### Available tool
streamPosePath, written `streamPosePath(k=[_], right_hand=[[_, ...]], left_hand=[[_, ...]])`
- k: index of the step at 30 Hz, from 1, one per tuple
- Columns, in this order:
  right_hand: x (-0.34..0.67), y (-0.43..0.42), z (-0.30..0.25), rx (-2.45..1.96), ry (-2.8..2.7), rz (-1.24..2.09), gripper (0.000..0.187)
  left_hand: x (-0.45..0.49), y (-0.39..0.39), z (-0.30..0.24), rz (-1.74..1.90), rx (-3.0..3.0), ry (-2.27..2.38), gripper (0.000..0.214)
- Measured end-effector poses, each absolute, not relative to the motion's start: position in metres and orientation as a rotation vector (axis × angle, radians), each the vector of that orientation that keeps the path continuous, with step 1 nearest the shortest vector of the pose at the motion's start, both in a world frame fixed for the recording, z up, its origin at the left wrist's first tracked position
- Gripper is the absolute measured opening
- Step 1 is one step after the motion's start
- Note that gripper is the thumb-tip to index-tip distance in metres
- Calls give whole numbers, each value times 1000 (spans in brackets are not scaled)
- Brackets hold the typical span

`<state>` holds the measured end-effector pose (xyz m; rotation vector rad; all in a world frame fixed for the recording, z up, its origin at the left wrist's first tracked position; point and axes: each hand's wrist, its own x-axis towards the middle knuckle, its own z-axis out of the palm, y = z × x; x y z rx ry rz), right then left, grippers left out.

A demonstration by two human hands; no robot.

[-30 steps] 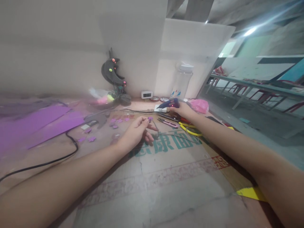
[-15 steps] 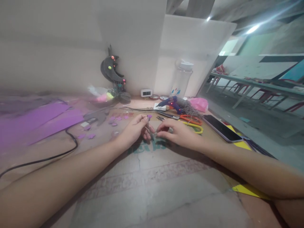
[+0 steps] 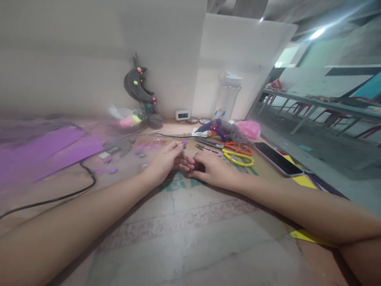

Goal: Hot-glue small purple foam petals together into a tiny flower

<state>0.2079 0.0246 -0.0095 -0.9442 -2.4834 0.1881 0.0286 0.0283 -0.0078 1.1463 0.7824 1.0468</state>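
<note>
Pinched in my left hand (image 3: 165,162) is a small purple paper flower (image 3: 185,143) on a thin stem, its top poking up above the thumb. My right hand (image 3: 214,169) is closed, its fingertips meeting those of my left hand just below the flower. Whatever lies between the right fingers is hidden. Loose purple paper flowers (image 3: 113,171) lie left of my left hand. Beyond my right hand are thread snips (image 3: 208,149), yellow-handled scissors (image 3: 238,157) and orange-handled pliers or scissors (image 3: 238,148).
A blue glue gun (image 3: 212,128) rests by grey yarn (image 3: 238,133). Behind stand a clear bottle (image 3: 228,97), a small digital clock (image 3: 182,115) and a dark crescent ornament (image 3: 137,85). Purple sheets (image 3: 59,149) and a black cable (image 3: 59,198) lie left, a phone (image 3: 278,159) right.
My right hand has moved left and its fingers have closed in against my left hand. The left hand keeps its pinch on the flower. The view has shifted slightly.
</note>
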Motion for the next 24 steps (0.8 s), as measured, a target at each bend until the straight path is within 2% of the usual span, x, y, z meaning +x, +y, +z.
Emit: streamPosePath(k=[7, 15, 24], right_hand=[[210, 26, -9, -975, -2458, 259, 15], [209, 29, -12, -987, -2448, 264, 26], [215, 29, -12, -903, -2431, 301, 13]], left_hand=[[25, 32, -10, 1073, 1097, 762, 21], [28, 30, -8, 1050, 1113, 766, 18], [28, 31, -8, 1110, 1126, 842, 16]])
